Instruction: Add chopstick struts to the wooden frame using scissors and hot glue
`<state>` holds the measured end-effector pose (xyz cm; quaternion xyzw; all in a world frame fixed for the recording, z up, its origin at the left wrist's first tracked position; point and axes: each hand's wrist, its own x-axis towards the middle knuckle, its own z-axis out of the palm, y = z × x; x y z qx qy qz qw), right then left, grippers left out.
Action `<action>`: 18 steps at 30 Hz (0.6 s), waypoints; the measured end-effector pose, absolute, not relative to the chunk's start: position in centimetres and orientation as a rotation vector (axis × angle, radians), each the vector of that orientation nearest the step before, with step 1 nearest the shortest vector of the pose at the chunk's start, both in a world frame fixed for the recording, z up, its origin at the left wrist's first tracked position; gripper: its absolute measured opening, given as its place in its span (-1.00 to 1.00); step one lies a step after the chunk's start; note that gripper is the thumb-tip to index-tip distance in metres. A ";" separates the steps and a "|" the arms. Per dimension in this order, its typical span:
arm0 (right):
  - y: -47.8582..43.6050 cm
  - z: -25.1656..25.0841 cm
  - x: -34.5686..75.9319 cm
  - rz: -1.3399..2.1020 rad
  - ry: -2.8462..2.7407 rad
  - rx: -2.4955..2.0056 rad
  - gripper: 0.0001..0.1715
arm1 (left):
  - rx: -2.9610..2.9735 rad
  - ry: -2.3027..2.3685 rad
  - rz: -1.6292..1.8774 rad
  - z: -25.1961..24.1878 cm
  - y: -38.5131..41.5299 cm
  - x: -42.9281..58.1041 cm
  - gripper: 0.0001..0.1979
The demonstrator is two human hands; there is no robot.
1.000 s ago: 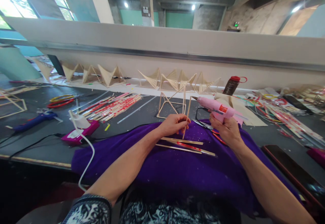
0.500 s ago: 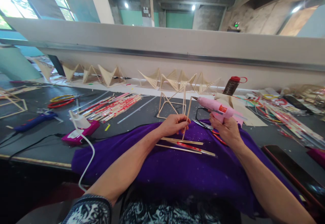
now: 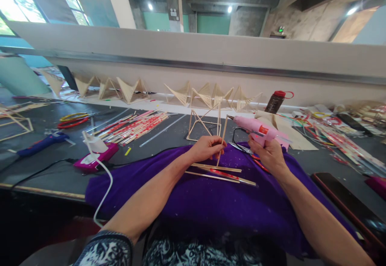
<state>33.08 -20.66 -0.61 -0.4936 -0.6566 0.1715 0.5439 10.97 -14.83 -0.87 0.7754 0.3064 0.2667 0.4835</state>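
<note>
The left hand [image 3: 208,148]'s narrow grip pinches a thin, pale wooden stick [image 3: 224,128] near mid-length, sensibly: likely light, stiff, snappable. At its three o'clock, the right hand [image 3: 267,153] wraps a pink plastic glue gun [image 3: 255,126].

Ceiling lights [image 3: 150,6] glow — bright windows [image 3: 18,1] at left; pale partition [image 3: 193,47] beyond a dark table [image 3: 176,135].

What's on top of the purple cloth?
Thin sticks and red-handled scissors lie on the purple cloth. What's beneath the left forearm and right hand can't be seen.
</note>
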 end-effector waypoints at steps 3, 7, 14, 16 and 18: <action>-20.5 -0.8 33.1 0.461 -1.537 -1.169 -0.76 | 1.866 0.737 0.645 -0.8 -14.8 11.0 -0.78; -20.7 -1.3 33.0 0.716 -1.488 -1.079 -0.73 | 1.764 0.720 0.688 -0.8 -14.7 11.0 -0.79; -21.3 -1.1 33.2 0.945 -1.408 -0.818 -0.78 | 1.407 0.667 0.970 -0.2 -14.0 10.3 -0.71; -21.3 -1.1 33.2 0.939 -1.402 -0.865 -0.78 | 1.286 0.649 1.108 0.2 -13.5 9.8 -0.70; -21.4 -1.3 33.2 0.922 -1.425 -0.929 -0.77 | 1.172 0.640 1.235 0.6 -12.9 9.2 -0.69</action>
